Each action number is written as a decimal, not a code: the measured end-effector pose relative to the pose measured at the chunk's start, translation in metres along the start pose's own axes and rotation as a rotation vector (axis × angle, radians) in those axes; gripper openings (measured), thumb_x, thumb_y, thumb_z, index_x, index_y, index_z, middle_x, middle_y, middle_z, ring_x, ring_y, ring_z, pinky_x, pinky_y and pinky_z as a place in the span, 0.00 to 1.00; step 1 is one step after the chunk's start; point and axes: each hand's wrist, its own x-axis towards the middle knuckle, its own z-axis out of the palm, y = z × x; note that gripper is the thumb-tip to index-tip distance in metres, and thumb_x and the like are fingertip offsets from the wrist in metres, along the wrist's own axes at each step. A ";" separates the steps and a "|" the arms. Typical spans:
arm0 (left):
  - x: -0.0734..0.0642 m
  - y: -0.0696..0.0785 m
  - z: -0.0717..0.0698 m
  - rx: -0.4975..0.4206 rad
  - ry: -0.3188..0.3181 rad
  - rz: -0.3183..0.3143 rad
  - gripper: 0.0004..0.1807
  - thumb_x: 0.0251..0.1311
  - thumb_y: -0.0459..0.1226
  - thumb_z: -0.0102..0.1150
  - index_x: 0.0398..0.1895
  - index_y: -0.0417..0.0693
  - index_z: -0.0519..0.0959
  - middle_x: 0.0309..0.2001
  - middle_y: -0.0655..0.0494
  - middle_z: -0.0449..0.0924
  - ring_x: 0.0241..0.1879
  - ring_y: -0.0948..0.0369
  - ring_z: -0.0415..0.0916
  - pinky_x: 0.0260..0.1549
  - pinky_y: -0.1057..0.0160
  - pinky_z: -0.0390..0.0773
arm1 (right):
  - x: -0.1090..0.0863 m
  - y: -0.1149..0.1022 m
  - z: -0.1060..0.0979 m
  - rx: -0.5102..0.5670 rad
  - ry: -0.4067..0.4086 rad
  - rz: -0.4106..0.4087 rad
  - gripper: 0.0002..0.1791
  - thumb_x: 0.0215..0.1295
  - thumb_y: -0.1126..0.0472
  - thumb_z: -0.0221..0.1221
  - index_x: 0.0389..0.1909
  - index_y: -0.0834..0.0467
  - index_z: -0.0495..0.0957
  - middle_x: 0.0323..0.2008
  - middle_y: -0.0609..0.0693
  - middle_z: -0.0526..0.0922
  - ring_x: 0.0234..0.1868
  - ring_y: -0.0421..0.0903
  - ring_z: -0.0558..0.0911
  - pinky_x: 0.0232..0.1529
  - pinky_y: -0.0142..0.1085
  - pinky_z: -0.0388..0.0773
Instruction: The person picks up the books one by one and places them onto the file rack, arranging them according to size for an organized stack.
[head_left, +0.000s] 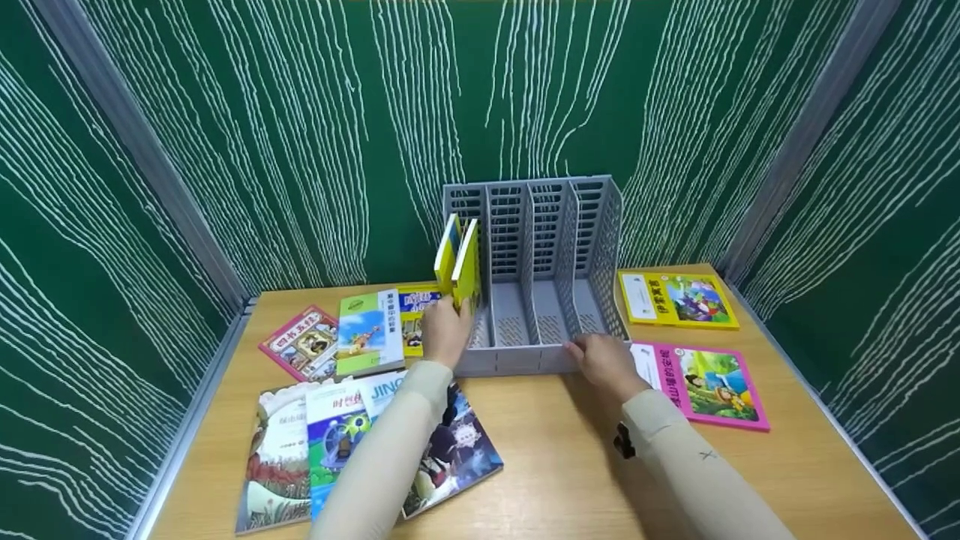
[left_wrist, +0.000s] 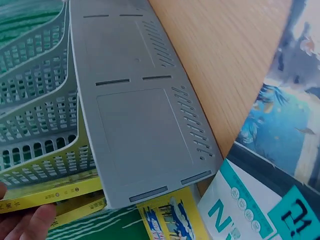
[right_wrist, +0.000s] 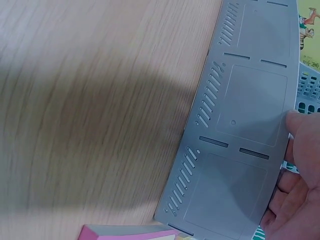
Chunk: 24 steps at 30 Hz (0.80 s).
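A green book [head_left: 369, 330] lies flat at nine o'clock from the left hand [head_left: 448, 330]; a second yellow book [head_left: 446, 251] stands at twelve; just right of it, thumb and fingers pinch the yellow book [head_left: 466, 259], on edge at the gray rack's [head_left: 517, 360] leftmost slot, long axis toward one o'clock, its depth hard to tell; the right hand [head_left: 607, 364], farther off at the book's four o'clock, grips the rack's front lip.
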 end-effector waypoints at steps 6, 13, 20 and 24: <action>-0.013 -0.004 -0.011 0.027 -0.086 0.005 0.11 0.77 0.36 0.63 0.50 0.35 0.88 0.38 0.43 0.91 0.30 0.55 0.84 0.30 0.58 0.86 | 0.001 0.000 0.000 0.008 -0.028 0.019 0.20 0.84 0.51 0.58 0.50 0.66 0.87 0.39 0.63 0.91 0.45 0.64 0.88 0.53 0.61 0.85; -0.014 -0.010 -0.016 0.153 -0.117 0.012 0.12 0.77 0.38 0.64 0.44 0.36 0.90 0.34 0.45 0.91 0.27 0.58 0.82 0.26 0.59 0.81 | 0.002 0.003 -0.001 0.016 -0.032 0.013 0.18 0.83 0.52 0.59 0.47 0.65 0.87 0.33 0.59 0.88 0.37 0.59 0.86 0.47 0.59 0.86; -0.008 -0.011 -0.013 0.151 -0.143 -0.003 0.15 0.79 0.40 0.62 0.46 0.34 0.88 0.30 0.46 0.88 0.22 0.58 0.77 0.20 0.63 0.73 | 0.001 0.002 0.000 0.037 -0.039 0.029 0.19 0.83 0.51 0.58 0.48 0.65 0.87 0.34 0.59 0.88 0.36 0.56 0.85 0.46 0.57 0.86; -0.003 -0.011 -0.014 0.210 -0.137 -0.017 0.17 0.82 0.42 0.59 0.47 0.35 0.88 0.28 0.46 0.85 0.22 0.57 0.77 0.20 0.62 0.71 | 0.000 0.001 0.000 0.025 -0.020 0.021 0.19 0.83 0.52 0.59 0.48 0.65 0.88 0.36 0.62 0.90 0.38 0.61 0.87 0.47 0.58 0.85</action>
